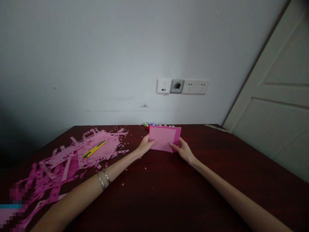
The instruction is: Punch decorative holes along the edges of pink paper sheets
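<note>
Two layers of pink paper (163,138), a lighter sheet in front of a darker one, are held up over the table between my hands. My left hand (145,144) grips the left edge, with the thumb across the front. At the right edge my right hand (183,149) pinches the same paper, its thumb on the lighter sheet and fingers behind. The darker pink shows as a strip along the right side and top. Whether the layers are joined or loose, I cannot tell.
Pink paper scraps (72,158) are heaped on the left of the dark red table (154,206), with a yellow utility knife (94,149) on top. Small colourful figures (147,126) line the back edge. A patterned ruler-like strip (217,128) lies back right. Wall sockets (195,87) sit above.
</note>
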`<state>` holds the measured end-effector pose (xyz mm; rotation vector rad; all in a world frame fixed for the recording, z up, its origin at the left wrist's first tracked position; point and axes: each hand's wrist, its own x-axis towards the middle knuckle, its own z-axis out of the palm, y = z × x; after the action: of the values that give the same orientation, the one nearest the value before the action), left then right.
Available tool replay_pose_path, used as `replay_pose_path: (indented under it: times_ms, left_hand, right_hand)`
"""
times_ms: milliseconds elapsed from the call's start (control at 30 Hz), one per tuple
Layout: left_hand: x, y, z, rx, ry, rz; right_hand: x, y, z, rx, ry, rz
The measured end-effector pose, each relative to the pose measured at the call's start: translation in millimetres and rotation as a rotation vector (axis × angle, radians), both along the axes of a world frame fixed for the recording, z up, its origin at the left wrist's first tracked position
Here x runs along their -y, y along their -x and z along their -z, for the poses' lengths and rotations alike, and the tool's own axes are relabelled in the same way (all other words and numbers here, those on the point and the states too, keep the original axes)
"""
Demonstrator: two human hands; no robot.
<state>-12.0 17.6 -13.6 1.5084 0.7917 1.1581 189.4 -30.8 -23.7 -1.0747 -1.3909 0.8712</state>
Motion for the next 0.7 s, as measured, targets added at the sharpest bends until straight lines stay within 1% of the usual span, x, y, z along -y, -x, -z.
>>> replay_pose_path:
  times_ms: [133,233,367,467,633,700]
  left_hand:
    - [5.1,-8.4,-2.9,0.034,-0.067,-0.054]
    - [7.9,-10.0,-1.6,0.059,-0.091,-0.095]
    - [10.6,-4.1,4.8,0.067,-0.044,-0.052]
    - [11.5,-1.7,8.3,0.039,-0.068,-0.028]
    - [9.7,-5.3,11.6,-0.044,-0.188,-0.05]
    - [8.7,-5.6,12.1,-0.067,-0.21,-0.059]
  right_hand:
    - [-1.6,3.7,-2.8,0.031,-0.071,0.112]
    - [-1.6,3.2,-2.5,0.023,-0.071,0.103]
    - [-0.2,-1.9,3.0,0.022,-0.039,0.046]
    - [-0.2,-4.5,6.6,0.061,-0.061,0.03]
    - [-2.8,-5.4,9.8,0.21,-0.114,0.141]
    - [-3.9,-6.3,11.6,0.228,-0.134,0.155]
